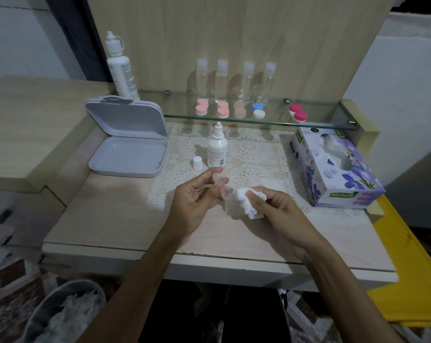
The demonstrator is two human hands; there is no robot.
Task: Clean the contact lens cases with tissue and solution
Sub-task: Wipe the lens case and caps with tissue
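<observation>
Wiping a clear lens case over the worktop

Left hand (197, 201) pinches the clear lens case (220, 184); right hand (273, 206) grips crumpled tissue (244, 203) beside it. Uncapped solution bottle (217, 147) and its cap (197, 162) stand just behind, tissue box (333, 167) right.

1. Both forearms are bare to the lower frame edge, with no sleeves in view.
2. The left hand (193, 203) and right hand (281, 211) wear no gloves, rings or watch.

A pale wooden desk (115, 219) carries a lace doily (259, 154). On it stand a small solution bottle (217, 149) at twelve o'clock, its white cap (197, 162) beside, a grey open case (129, 154) at ten, and a tissue box (333, 169) at two.
</observation>
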